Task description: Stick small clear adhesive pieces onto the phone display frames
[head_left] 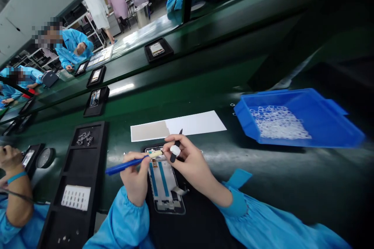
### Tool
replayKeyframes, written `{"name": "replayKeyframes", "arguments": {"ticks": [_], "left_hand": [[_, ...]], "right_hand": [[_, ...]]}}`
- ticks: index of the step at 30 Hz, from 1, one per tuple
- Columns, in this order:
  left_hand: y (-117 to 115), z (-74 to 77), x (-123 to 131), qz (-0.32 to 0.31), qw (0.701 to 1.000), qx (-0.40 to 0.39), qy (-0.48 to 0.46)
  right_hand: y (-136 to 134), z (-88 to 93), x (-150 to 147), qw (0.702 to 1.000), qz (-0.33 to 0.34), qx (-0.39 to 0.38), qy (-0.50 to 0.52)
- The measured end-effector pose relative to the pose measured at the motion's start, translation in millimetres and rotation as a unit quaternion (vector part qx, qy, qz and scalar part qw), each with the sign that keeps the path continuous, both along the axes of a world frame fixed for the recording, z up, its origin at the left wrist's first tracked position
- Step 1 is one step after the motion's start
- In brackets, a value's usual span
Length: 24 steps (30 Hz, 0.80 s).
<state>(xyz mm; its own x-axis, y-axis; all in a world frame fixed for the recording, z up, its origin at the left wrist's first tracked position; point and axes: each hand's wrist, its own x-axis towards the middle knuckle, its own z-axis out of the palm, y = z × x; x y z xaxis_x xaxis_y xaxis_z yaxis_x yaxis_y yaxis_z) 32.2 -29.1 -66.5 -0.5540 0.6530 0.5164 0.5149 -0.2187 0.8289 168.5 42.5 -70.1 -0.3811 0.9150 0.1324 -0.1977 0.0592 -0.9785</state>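
My left hand (pixel 134 177) is closed around a blue pen-like tool (pixel 125 166) with a cream-coloured front end, which reaches over the top of an opened phone body (pixel 165 186). My right hand (pixel 191 159) pinches a slim black tool (pixel 173 157) with a round white part near its lower end. The fingers of both hands come close together above the phone's upper end. Two blue strips run along the phone, and a loose flap (pixel 179 191) sticks out at its right side. What the tool tips touch is too small to tell.
A white and beige sheet (pixel 193 124) lies beyond my hands. To the right, a blue bin (pixel 327 118) holds many small white frames. At left stands a black compartment tray (pixel 76 159) with small parts, near a co-worker's arm (pixel 19 198). Black trays with phones (pixel 95 98) line the bench.
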Motion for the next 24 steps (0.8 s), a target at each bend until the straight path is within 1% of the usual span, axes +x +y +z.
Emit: {"name": "replayKeyframes", "arguments": {"ticks": [2, 4, 6, 8, 9, 10, 11, 12, 13, 14, 15, 16, 17, 18, 19, 20, 21, 22, 23, 24], "left_hand": [[1.5, 0.1, -0.9, -0.002, 0.994, -0.048, -0.101], [3.7, 0.8, -1.0, -0.03, 0.976, -0.079, -0.201], [5.4, 2.1, -0.9, -0.053, 0.959, -0.091, -0.262], [5.6, 3.4, -2.1, -0.057, 0.957, -0.09, -0.271], [5.1, 3.6, -3.6, -0.054, 0.961, -0.089, -0.257], [4.3, 3.2, -5.7, -0.048, 0.968, -0.087, -0.232], [3.4, 2.2, -8.3, -0.041, 0.976, -0.087, -0.198], [2.6, 0.6, -11.3, -0.033, 0.983, -0.091, -0.156], [2.1, -1.6, -14.5, -0.027, 0.989, -0.097, -0.11], [2.0, -4.2, -17.6, -0.023, 0.992, -0.106, -0.063], [2.6, -7.0, -20.4, -0.024, 0.993, -0.116, -0.019], [3.7, -9.7, -22.8, -0.03, 0.991, -0.125, 0.021], [5.3, -12.0, -24.6, -0.038, 0.989, -0.133, 0.054], [7.4, -13.7, -25.9, -0.049, 0.986, -0.138, 0.078], [9.7, -14.6, -26.6, -0.058, 0.984, -0.14, 0.095], [12.1, -14.8, -27.0, -0.065, 0.982, -0.14, 0.106], [14.3, -14.3, -27.0, -0.071, 0.981, -0.14, 0.113], [16.2, -13.5, -27.0, -0.073, 0.981, -0.139, 0.117], [17.4, -12.7, -26.9, -0.075, 0.98, -0.14, 0.119], [18.0, -11.9, -26.9, -0.077, 0.98, -0.142, 0.119]], "right_hand": [[-1.9, -0.4, -1.2, 1.0, 0.007, 0.005, 0.007], [-1.9, -0.6, -0.4, 1.0, 0.01, 0.01, 0.01], [4.4, -0.3, 8.1, 1.0, -0.009, 0.022, 0.003], [20.0, 0.0, 30.3, 0.995, -0.08, 0.049, -0.024], [30.9, -0.3, 47.1, 0.986, -0.145, 0.07, -0.05], [43.0, -0.9, 67.1, 0.965, -0.225, 0.094, -0.092], [55.2, -1.8, 88.9, 0.932, -0.307, 0.118, -0.155], [66.4, -3.0, 111.1, 0.887, -0.376, 0.137, -0.228], [75.5, -4.3, 131.6, 0.849, -0.397, 0.138, -0.321], [81.7, -5.4, 148.8, 0.815, -0.39, 0.143, -0.405], [84.6, -6.0, 161.1, 0.792, -0.376, 0.153, -0.456], [84.1, -6.1, 167.5, 0.777, -0.36, 0.164, -0.489], [80.4, -5.9, 167.7, 0.772, -0.35, 0.178, -0.5], [74.2, -5.4, 161.9, 0.779, -0.342, 0.194, -0.489], [66.4, -5.1, 150.8, 0.794, -0.332, 0.215, -0.462], [57.9, -5.3, 135.7, 0.82, -0.309, 0.236, -0.421], [49.5, -6.4, 117.9, 0.851, -0.269, 0.259, -0.369], [42.0, -8.3, 98.7, 0.877, -0.198, 0.291, -0.328], [35.7, -11.2, 79.7, 0.889, -0.139, 0.302, -0.316], [30.7, -14.7, 61.9, 0.889, -0.102, 0.316, -0.316]]}}
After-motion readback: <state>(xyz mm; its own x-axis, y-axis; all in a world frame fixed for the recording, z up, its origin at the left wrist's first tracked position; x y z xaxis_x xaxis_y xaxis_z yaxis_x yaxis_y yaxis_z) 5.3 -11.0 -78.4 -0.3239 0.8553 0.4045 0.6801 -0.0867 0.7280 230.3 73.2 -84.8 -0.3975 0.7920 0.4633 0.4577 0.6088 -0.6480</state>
